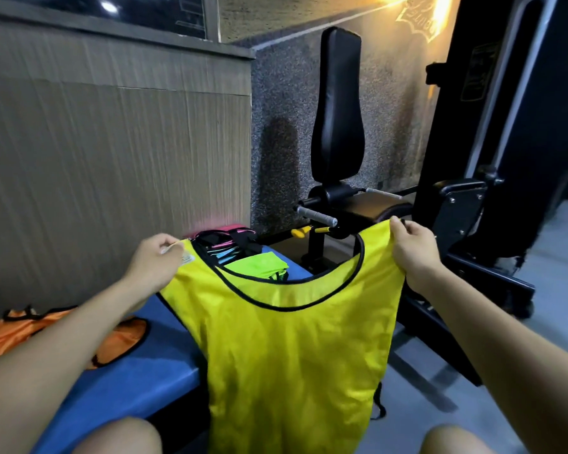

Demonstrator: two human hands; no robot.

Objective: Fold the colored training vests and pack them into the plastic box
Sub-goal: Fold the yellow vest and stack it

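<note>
One yellow vest (292, 348) is held up at its two shoulder straps, pinched by the left hand (156, 260) and the right hand (413, 253). One orange vest (17, 329) is spread on the blue mat (138, 385). One green vest (259, 268) is folded beyond. A black gym seat (338, 109) is set against the wall.

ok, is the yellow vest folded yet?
No: the yellow vest hangs open at full length, the left hand and right hand each pinching a shoulder strap.
</note>
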